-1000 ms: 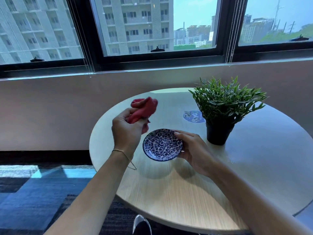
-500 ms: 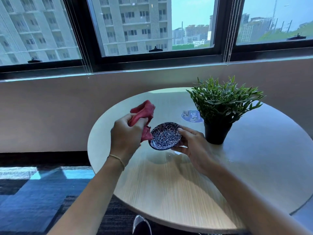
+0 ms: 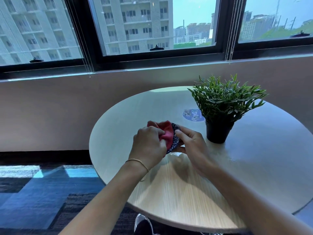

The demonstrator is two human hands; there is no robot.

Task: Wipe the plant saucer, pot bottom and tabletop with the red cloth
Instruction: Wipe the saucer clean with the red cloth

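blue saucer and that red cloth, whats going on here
A person is wiping the blue patterned saucer. The right hand holds it tilted on edge above the round table, while the left hand presses the red cloth against its face. The potted plant stands directly on the table to the right, next to a round blue sticker.

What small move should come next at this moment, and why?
Probably rub the red cloth in small circles over the saucer. The left hand presses the bunched cloth against the saucer's face, and the right hand holds the saucer tilted on edge above the table.
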